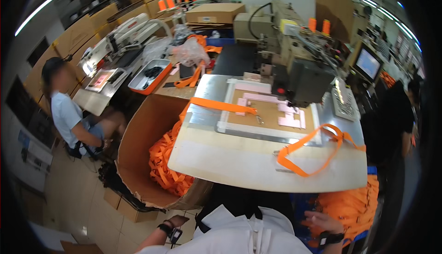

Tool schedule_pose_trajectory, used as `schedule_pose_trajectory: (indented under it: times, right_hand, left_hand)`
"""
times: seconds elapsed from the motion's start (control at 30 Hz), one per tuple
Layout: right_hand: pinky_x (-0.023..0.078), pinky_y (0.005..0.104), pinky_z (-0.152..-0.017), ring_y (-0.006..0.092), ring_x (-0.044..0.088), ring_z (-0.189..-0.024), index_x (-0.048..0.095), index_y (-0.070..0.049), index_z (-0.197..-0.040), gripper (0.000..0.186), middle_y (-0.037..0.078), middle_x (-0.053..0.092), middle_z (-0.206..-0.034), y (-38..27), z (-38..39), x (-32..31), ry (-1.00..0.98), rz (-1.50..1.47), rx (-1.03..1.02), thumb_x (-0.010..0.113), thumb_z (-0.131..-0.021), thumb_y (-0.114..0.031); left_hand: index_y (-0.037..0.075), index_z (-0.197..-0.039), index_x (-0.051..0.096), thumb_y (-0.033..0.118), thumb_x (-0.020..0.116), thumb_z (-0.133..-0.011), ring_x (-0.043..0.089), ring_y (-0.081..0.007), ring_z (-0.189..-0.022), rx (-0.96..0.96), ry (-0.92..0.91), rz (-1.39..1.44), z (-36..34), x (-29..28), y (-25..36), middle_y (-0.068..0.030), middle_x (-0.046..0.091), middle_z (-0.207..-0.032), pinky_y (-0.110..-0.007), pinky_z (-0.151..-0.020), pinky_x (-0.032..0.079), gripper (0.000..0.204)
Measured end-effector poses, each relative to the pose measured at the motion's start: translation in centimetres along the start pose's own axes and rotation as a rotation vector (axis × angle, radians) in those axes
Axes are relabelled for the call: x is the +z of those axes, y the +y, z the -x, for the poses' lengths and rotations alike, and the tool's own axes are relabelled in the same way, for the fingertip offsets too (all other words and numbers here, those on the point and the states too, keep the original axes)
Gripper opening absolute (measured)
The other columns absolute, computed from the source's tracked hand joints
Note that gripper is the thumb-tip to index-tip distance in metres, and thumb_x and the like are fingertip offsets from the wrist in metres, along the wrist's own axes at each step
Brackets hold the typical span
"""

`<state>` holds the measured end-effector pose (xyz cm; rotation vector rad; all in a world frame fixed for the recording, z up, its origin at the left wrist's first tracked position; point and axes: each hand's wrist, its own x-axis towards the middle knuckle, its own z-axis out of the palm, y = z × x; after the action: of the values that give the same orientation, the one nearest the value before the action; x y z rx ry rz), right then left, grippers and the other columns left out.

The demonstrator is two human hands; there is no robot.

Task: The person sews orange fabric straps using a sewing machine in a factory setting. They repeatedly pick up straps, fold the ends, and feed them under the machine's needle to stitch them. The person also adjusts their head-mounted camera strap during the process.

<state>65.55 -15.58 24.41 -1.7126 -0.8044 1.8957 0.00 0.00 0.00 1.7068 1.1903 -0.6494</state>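
Observation:
My left hand (177, 220) hangs low beside the large cardboard box (138, 162), its fingers stretched out and holding nothing that I can see. At the lower right, my right hand (321, 220) is open, fingers apart, next to a pile of orange straps (350, 205) in a blue container. Neither hand touches the sewing machine's pale work plate (230, 162). On that plate, an orange strap (216, 103) with a metal clip lies across the pink-and-brown sewing template (264, 109). A looped orange strap (301, 169) lies to the right.
Above the template stands the sewing head (306, 81), and a screen (368, 63) is at the right. More orange straps (165, 162) fill the cardboard box. A seated person (69, 111) is at the left by another machine; a dark-clothed person (391, 116) is at the right.

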Motion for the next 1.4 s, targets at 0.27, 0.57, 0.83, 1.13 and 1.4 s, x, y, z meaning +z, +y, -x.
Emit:
schedule_pose_trajectory:
  times: [0.27, 0.57, 0.83, 1.13, 1.4]
  right_hand:
    - [0.048, 0.0375, -0.088, 0.0249, 0.066, -0.097, 0.057, -0.002, -0.123, 0.06, 0.015, 0.07, -0.104, -15.9, 9.8, 3.1, -0.037, -0.068, -1.187, 0.045, -0.1, -0.056]
    - [0.044, 0.0358, -0.074, 0.0186, 0.056, -0.069, 0.068, -0.006, -0.097, 0.042, 0.004, 0.064, -0.075, -28.8, -3.1, 8.0, -0.575, -0.816, -0.726, 0.039, -0.104, -0.036]
    - [0.05, 0.0306, -0.08, 0.0159, 0.063, -0.085, 0.064, 0.002, -0.115, 0.041, 0.009, 0.071, -0.099, -30.1, -13.2, 5.4, -0.488, -0.713, -0.306, 0.039, -0.102, -0.027]
    - [0.048, 0.0296, -0.086, 0.0144, 0.062, -0.091, 0.063, 0.003, -0.116, 0.039, 0.007, 0.069, -0.104, -28.7, -14.4, 4.5, -0.378, -0.678, -0.38, 0.043, -0.101, -0.028]
    - [0.047, 0.0281, -0.084, 0.0141, 0.061, -0.091, 0.062, 0.005, -0.114, 0.034, 0.01, 0.069, -0.104, -29.6, -14.2, 5.4, -0.252, -0.528, -0.453, 0.049, -0.1, -0.024]
  left_hand:
    - [-0.007, -0.124, 0.061, 0.025, 0.048, -0.104, 0.066, -0.0225, -0.106, 0.377, 0.379, 0.795, 21.2, -14.1, 17.4, -0.0165, 0.07, -0.112, -0.035, -0.099, 0.048, 0.04]
    - [0.002, -0.105, 0.061, 0.024, 0.041, -0.104, 0.059, -0.0222, -0.083, 1.071, 0.065, 1.374, 17.5, -27.5, 36.5, -0.0051, 0.061, -0.077, -0.038, -0.087, 0.047, 0.03]
    - [0.002, -0.107, 0.062, 0.025, 0.047, -0.101, 0.062, -0.0166, -0.088, 0.616, -0.11, 1.558, 4.6, -31.6, 45.9, -0.0048, 0.065, -0.091, -0.032, -0.086, 0.051, 0.028]
    - [0.004, -0.111, 0.064, 0.022, 0.051, -0.1, 0.064, -0.0116, -0.088, 0.677, -0.044, 1.405, 2.3, -30.9, 45.0, -0.0022, 0.067, -0.095, -0.028, -0.084, 0.051, 0.026]
    - [0.001, -0.111, 0.065, 0.019, 0.051, -0.1, 0.064, -0.0141, -0.09, 0.665, -0.044, 1.381, 2.2, -31.4, 44.8, -0.0037, 0.065, -0.095, -0.031, -0.086, 0.053, 0.025]
